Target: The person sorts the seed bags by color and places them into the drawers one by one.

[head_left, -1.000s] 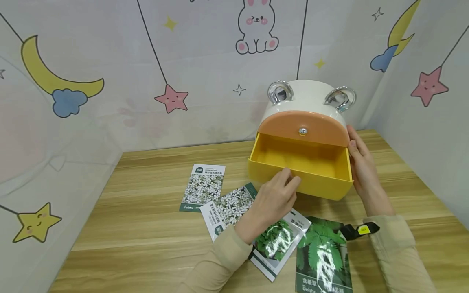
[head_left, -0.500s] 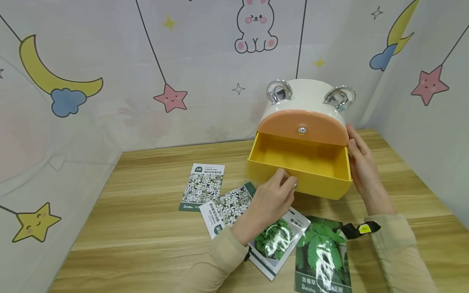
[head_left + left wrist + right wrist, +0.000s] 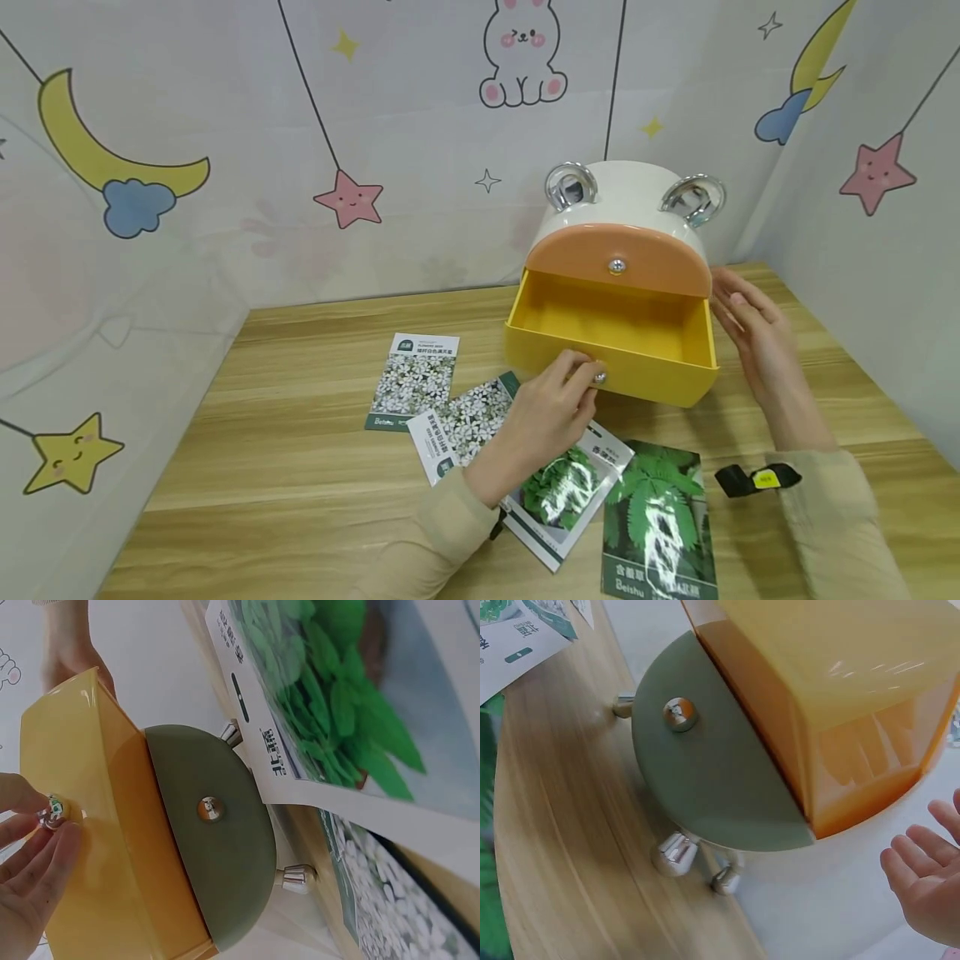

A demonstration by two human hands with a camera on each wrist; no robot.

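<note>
A rounded white storage box [image 3: 637, 196] with shiny ear-like rings stands at the back right. Its yellow drawer [image 3: 660, 379] is pulled out and holds nothing that shows. My left hand [image 3: 547, 417] pinches the silver knob [image 3: 54, 812] on that drawer's front between thumb and fingers. Beside the box's right side is my right hand [image 3: 765, 350], fingers extended and apart from the box in the right wrist view. Above the yellow drawer, an orange drawer [image 3: 660, 258] is closed; below it is a closed green drawer [image 3: 202, 855] with its own knob.
Several seed packets lie in front of the box: a white-flower packet [image 3: 416, 383], another white-flower packet [image 3: 472, 421], a leafy herb packet [image 3: 562, 492] partly under my left arm, and a dark green fern-leaf packet [image 3: 660, 525]. A patterned cloth [image 3: 420, 100] hangs behind the wooden table [image 3: 300, 433].
My right hand has left the box's side and moved slightly outward to the right. My left hand has shifted a little left, still at the knob; the drawer stays pulled out.
</note>
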